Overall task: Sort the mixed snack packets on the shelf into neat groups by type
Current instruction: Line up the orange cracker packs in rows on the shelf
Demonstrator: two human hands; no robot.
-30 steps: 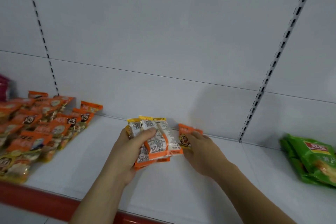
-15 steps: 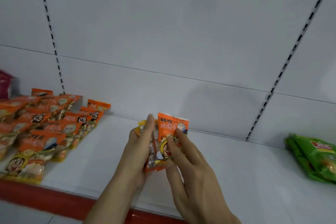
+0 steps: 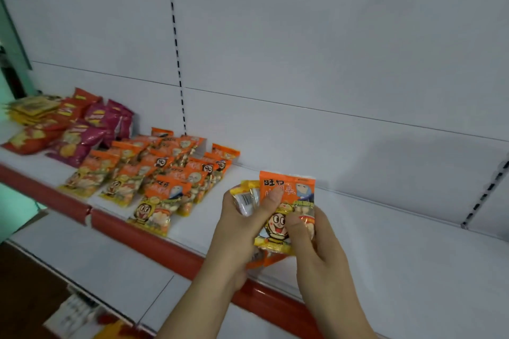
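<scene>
Raised off the shelf, the orange packets sit pinched between both hands.

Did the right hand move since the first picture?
Yes. The right hand came off the shelf near the back wall and toward the person, and now pinches the orange packet against the left hand.

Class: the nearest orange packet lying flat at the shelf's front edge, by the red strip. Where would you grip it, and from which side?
Probably pinch the near bottom edge of the front orange packet from the aisle side. It lies flat with that end at the red strip, while other packets crowd its far end.
</scene>
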